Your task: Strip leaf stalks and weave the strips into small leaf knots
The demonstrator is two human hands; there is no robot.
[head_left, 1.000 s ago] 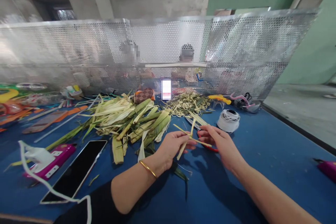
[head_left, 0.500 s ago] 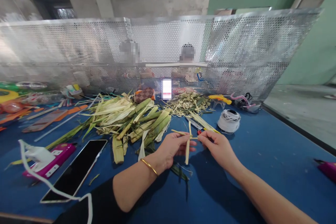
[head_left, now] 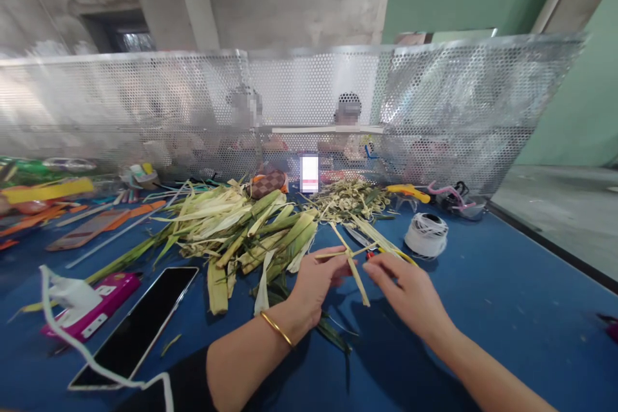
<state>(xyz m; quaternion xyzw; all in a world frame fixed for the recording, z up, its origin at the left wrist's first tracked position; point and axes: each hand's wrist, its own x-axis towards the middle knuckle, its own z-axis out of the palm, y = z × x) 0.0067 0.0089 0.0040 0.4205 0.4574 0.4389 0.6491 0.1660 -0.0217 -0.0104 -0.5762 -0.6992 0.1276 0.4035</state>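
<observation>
The left hand (head_left: 316,278) pinches the crossed strips (head_left: 358,280) above the table (head_left: 487,290), left of the white string (head_left: 425,238), which stands towards the table's right edge. The right hand (head_left: 411,290) bends its fingers nearby; whether it holds something, I cannot tell.

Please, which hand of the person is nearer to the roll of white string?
The right hand. It is just on the near side of the white string roll; the left hand, holding crossed strips, is farther away to the left.

Narrow pale-yellow strips (head_left: 357,275), crossed, slanting, in the left hand (head_left: 316,275).
</observation>
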